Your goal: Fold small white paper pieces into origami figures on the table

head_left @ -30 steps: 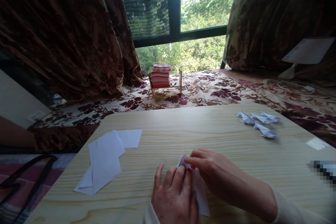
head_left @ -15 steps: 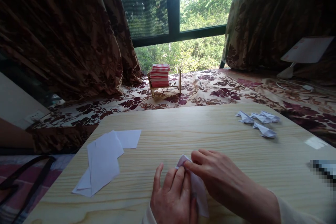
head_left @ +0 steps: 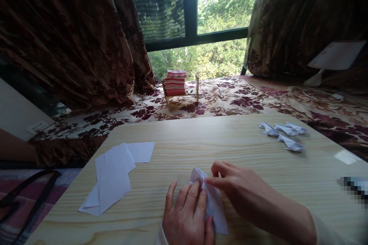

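A partly folded white sheet of paper [head_left: 216,207] lies on the table near its front. My left hand [head_left: 188,212] rests flat across the paper's left part, fingers stretched and pressing on it, the thumb low on the sheet. From the right, my right hand [head_left: 235,183] reaches in with fingers curled, thumb and index fingertips pinched at the paper's upper right edge. The paper's top corner stands out beyond my left fingertips. Much of its left side is hidden under my left hand.
Several loose white paper sheets [head_left: 113,180] overlap on the table's left. Several folded paper pieces [head_left: 291,143] sit at the back right. The wooden table [head_left: 172,134] ends before a patterned ledge holding a small rack [head_left: 181,95] of striped cloth and a lamp [head_left: 335,55].
My right hand has shifted slightly right along the paper, and its fingertips have drawn back from my left fingers. More of the paper's top corner and right side shows.
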A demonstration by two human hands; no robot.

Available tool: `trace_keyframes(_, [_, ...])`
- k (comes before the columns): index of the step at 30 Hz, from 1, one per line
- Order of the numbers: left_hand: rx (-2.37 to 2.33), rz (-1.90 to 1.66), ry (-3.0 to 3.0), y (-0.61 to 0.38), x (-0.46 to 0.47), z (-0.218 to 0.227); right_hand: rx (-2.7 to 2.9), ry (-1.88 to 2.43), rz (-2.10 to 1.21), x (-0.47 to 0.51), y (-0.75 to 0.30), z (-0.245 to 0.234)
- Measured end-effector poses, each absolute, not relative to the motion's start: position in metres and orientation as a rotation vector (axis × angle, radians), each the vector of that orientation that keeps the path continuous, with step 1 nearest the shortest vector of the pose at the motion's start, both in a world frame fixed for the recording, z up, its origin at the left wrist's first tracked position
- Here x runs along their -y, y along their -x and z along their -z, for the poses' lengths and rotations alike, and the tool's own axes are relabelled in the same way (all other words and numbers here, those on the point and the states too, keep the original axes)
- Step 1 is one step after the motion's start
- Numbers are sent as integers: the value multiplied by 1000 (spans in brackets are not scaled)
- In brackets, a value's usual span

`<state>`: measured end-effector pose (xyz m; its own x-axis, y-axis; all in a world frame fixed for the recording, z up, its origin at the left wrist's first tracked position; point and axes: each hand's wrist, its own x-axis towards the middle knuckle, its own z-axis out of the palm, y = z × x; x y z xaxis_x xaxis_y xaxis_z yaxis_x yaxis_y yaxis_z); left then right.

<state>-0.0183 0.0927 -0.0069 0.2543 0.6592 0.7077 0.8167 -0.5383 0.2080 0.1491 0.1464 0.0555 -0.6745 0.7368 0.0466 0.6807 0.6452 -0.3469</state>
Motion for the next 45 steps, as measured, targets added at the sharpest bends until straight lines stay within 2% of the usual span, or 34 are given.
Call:
trace_keyframes(8, [1342,1140,2349,19,-94,7,2697,1094,-466,-145,-156,-54])
trace_keyframes(17, [1364,1102,2368,20,-93,6,2452,1099,-576,-161,-155,-46])
trace_keyframes(27, [1367,1062,2509,34,-90,-15,2450,975,-735,-185,-144,-46])
trace_keyframes(35, [1834,1074,2377,32,-126,-31,2422,961,-698,-186,-144,-38])
trace_keyframes(45, [1945,969,2448,27,-144,-22,2551,956,-577,-186,-148,-42])
